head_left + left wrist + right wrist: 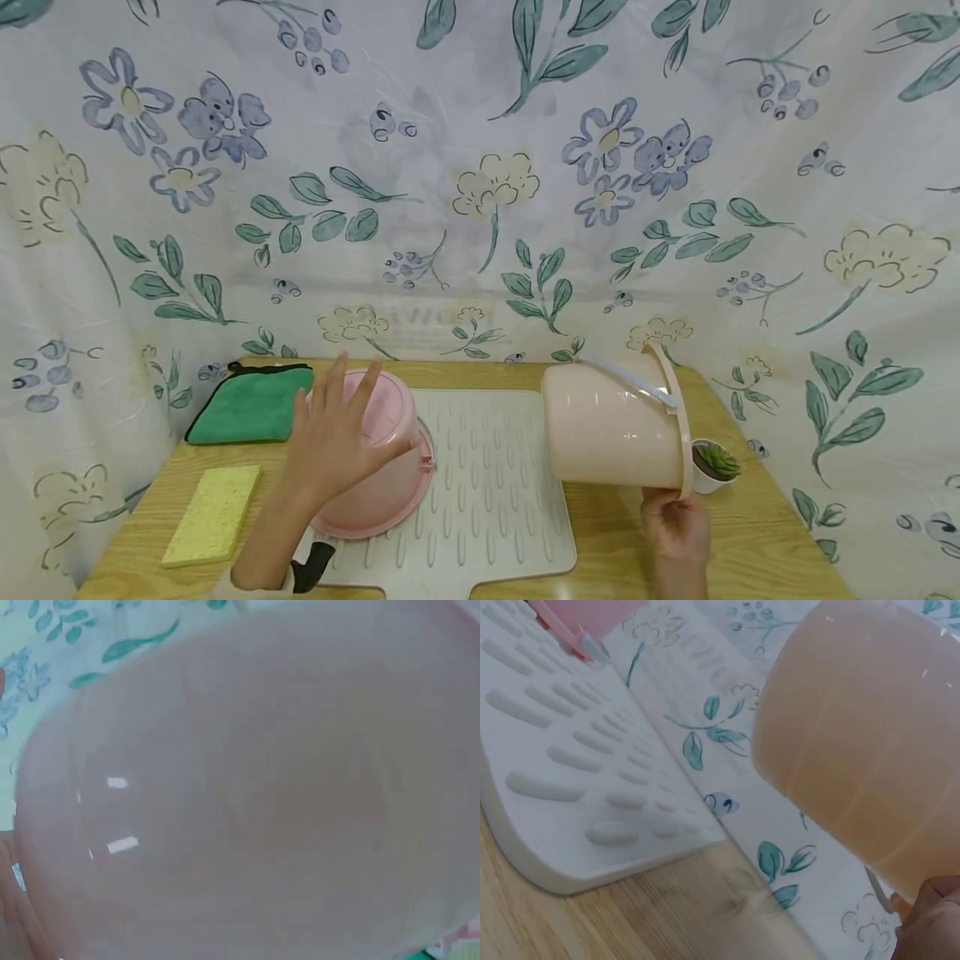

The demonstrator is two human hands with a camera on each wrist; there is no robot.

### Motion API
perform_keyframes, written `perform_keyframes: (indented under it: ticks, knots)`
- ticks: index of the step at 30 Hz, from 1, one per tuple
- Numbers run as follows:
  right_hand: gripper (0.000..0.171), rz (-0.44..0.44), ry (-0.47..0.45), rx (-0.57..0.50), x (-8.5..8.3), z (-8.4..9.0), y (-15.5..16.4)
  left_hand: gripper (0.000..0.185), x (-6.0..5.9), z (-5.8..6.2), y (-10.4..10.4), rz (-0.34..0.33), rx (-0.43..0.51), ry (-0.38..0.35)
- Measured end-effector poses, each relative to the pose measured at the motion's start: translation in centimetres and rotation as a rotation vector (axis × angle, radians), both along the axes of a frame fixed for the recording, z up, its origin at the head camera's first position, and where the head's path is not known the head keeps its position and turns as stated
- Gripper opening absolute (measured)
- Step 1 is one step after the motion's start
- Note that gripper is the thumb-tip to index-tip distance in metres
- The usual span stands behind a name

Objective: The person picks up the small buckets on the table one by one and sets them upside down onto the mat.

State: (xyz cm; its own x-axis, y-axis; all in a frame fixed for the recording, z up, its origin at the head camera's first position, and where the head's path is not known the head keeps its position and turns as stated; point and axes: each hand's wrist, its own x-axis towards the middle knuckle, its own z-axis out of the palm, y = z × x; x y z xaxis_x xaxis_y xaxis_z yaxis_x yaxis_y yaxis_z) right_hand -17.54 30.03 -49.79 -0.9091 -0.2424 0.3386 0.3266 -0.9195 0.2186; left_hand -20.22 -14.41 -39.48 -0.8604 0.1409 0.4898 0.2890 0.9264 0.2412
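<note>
A: What lies nearest on the wooden table (757,550)?

B: At the near left, a yellow sponge (213,514). In the middle is the white ribbed drying mat (495,492), whose near edge reaches the table's front.

A: And the hands?

B: The right hand (677,523), near right, pinches the rim of a peach plastic bucket (615,425) with curled fingers. The bucket is tipped on its side above the mat's right edge, its bottom pointing left and its white handle (630,379) lying across the upper side. The left hand (337,437) has straight, spread fingers and rests on an upside-down pink basin (390,467), gripping nothing.

A: Where does the basin sit?

B: On the left part of the mat, rim down. The left wrist view is filled by its pink wall (247,795).

A: Anything farther off?

B: Just right of the bucket's rim stands a small potted succulent (716,465). At the far left lies a folded green cloth (251,404), and behind everything hangs a floral curtain (480,167).
</note>
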Motion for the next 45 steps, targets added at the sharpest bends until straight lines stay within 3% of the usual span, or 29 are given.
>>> perform_keyframes:
  ticks: [12,22,31,37,45]
  knots:
    - [0.034,0.064,0.019,-0.038,0.4,-0.7,-1.2,0.107,1.2,-0.6,1.8,-0.084,0.085,0.151]
    - [0.02,0.091,0.114,-0.048,0.9,-0.6,-2.9,0.111,2.3,-0.3,3.8,-0.108,0.09,0.221]
    - [0.018,0.106,0.104,-0.071,1.3,-0.8,-4.6,0.113,3.1,-0.7,5.0,-0.177,0.18,0.164]
    - [0.019,0.109,0.144,-0.072,1.2,-0.8,-5.4,0.112,3.3,-1.0,5.9,-0.233,0.166,0.152]
    - [0.02,0.16,0.204,-0.088,1.6,-1.1,-6.6,0.112,3.7,-0.9,7.4,-0.349,0.174,-0.002]
